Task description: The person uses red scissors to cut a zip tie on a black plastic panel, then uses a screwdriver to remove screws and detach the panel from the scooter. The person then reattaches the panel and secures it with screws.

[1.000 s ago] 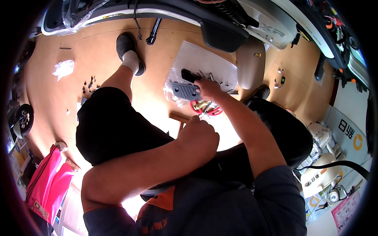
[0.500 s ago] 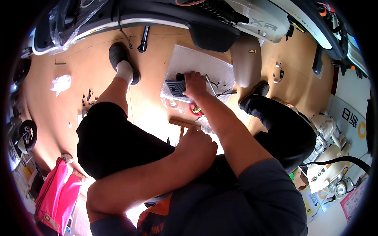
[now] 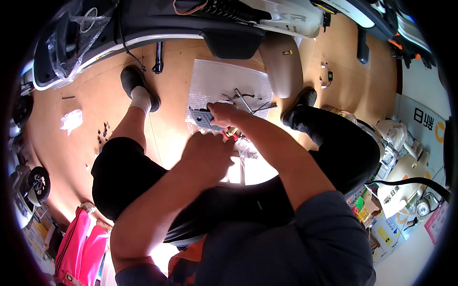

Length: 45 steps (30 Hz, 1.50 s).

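My right hand point(image 3: 222, 114) is closed on the right side of a dark grey ribbed plate point(image 3: 202, 117) that looks like a footrest. The plate is tilted over the near edge of a bubble-wrap sheet point(image 3: 202, 78). Just nearer to me is my left hand point(image 3: 207, 155), back up, its thumb apart from loosely bent fingers; the fingertips are partly hidden and I see nothing held. On the wrap beyond my right hand lie a metal hand tool point(image 3: 243, 99) and thin dark rods. A red and brass-coloured round object point(image 3: 232, 131) shows partly between my hands.
A scooter body point(image 3: 162, 29) spans the far side, with a beige seat-like panel point(image 3: 282, 66) beside the wrap. Small black fasteners point(image 3: 102, 133) and crumpled plastic point(image 3: 71, 121) lie on the floor at left. White parts and cartons point(image 3: 405, 176) stand at right, a pink bag point(image 3: 78, 245) at lower left.
My left hand has moved forward from my lap toward the plate, its fist loosened. My right hand has drawn the plate slightly nearer and tilted it. The whole view has shifted a little.
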Tool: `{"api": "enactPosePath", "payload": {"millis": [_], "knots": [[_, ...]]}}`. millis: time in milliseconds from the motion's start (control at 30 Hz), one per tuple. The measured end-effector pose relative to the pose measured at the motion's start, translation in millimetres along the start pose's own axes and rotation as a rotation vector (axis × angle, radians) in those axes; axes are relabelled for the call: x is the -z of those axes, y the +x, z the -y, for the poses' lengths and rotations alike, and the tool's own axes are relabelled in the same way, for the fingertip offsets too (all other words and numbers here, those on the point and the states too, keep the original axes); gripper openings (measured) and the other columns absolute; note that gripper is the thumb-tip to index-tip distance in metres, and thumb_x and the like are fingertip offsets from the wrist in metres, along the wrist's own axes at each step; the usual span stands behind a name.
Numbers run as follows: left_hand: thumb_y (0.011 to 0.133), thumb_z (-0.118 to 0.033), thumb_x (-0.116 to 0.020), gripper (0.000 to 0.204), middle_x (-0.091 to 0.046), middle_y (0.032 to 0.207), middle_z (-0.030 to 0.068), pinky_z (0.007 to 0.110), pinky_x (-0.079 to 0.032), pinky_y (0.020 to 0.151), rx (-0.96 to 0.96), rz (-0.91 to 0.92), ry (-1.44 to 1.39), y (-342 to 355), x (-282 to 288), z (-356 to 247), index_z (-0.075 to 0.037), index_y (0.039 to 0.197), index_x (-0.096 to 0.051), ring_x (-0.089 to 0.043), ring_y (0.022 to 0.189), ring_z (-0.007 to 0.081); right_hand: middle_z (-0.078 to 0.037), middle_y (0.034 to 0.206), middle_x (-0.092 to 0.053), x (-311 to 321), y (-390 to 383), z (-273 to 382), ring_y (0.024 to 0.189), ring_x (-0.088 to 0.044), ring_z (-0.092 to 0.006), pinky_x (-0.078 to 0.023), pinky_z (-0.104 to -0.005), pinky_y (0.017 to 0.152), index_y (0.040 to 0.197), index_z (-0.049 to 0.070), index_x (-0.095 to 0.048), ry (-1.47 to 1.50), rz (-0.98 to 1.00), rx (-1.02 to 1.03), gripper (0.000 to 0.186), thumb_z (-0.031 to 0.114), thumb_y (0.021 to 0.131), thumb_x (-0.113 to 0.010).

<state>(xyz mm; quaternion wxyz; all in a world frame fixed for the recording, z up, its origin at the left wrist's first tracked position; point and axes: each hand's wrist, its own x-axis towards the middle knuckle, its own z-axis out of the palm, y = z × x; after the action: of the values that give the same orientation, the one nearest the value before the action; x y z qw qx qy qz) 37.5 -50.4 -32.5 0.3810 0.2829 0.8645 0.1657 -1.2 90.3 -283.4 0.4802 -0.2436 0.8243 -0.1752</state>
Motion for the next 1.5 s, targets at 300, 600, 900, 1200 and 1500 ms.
{"api": "enactPosePath", "payload": {"millis": [300,600,900,1200,1500], "knots": [[0.076,-0.035,-0.090,0.085,-0.072,0.118,0.0173,0.043,-0.055,0.097,0.247,-0.044,-0.299,14.8,5.7,43.0,-0.008,0.144,-0.049,-0.069,0.114,0.0359,-0.016,0.117,-0.075,107.8,-108.7,68.2,0.109,-0.069,-0.0357,-0.054,-0.0427,0.095,0.129,0.008,-0.067,0.085,0.248,0.310,0.063,0.037,0.078,-0.090],[0.086,-0.033,-0.081,0.051,-0.076,0.096,0.0161,0.045,-0.057,0.085,0.145,0.128,-0.035,18.6,-9.9,16.3,-0.007,0.126,-0.065,-0.074,0.095,0.0364,-0.008,0.119,-0.071,75.4,-100.0,-29.2,0.113,-0.068,-0.0215,-0.055,-0.0335,0.097,0.137,0.003,-0.059,1.109,0.535,0.122,0.047,0.022,0.096,-0.073],[0.086,-0.023,-0.073,0.026,-0.075,0.088,0.0127,0.045,-0.058,0.074,-0.060,0.317,0.115,14.6,-15.8,-18.2,-0.007,0.107,-0.073,-0.075,0.081,0.0319,-0.019,0.125,-0.061,-14.1,-65.9,-175.2,0.105,-0.070,-0.0365,-0.059,-0.0467,0.091,0.134,0.012,-0.061,-0.098,-0.461,-0.349,0.042,0.006,0.092,-0.061],[0.088,-0.014,-0.068,0.025,-0.074,0.092,0.0139,0.045,-0.059,0.074,-0.091,0.286,0.122,27.3,-12.3,-19.5,-0.004,0.110,-0.073,-0.075,0.085,0.0303,-0.017,0.122,-0.059,-16.8,-52.4,-179.6,0.104,-0.070,-0.0364,-0.059,-0.0472,0.089,0.133,0.018,-0.064,-0.159,-0.508,-0.227,0.048,-0.001,0.089,-0.060],[0.087,-0.016,-0.070,0.018,-0.074,0.092,0.0133,0.045,-0.058,0.076,-0.066,0.366,0.098,27.7,-17.7,-16.6,-0.005,0.102,-0.072,-0.075,0.086,0.0303,-0.023,0.102,-0.070,-11.3,-33.3,-194.3,0.097,-0.071,-0.0411,-0.058,-0.0464,0.086,0.109,0.008,-0.068,0.110,-0.516,-0.438,0.029,0.000,0.081,-0.065]]}}
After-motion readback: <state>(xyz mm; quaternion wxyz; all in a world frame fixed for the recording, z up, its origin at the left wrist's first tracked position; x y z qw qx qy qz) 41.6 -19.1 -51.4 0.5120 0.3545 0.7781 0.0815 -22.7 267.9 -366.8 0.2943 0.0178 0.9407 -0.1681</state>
